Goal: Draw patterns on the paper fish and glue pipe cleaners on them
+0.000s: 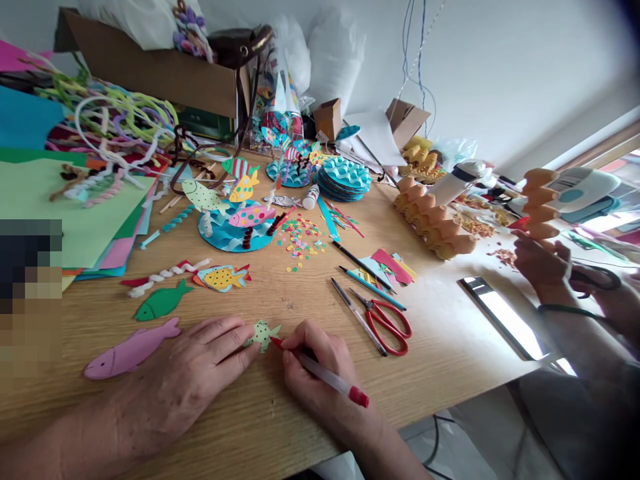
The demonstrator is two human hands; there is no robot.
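Observation:
A small light green paper fish (263, 335) with dark dots lies flat on the wooden table. My left hand (200, 367) rests on its head end, fingers stretched out and pressing it down. In my right hand (323, 399) is a red ballpoint pen (330, 376), its tip at the fish's tail. Left of my left hand lie a pink paper fish (131, 350) and a green paper fish (163, 300). Beyond them is a yellow spotted paper fish (220, 278) beside a white twisted pipe cleaner (160, 277).
Red-handled scissors (393, 327) and several pens lie right of my hands. Paper fish stand on a blue wavy disc (235, 233) near confetti (303, 240). Coloured paper (65, 207) is stacked left. At right, another person's hands (543, 267) hold an egg carton piece (540, 200) near a phone (500, 317).

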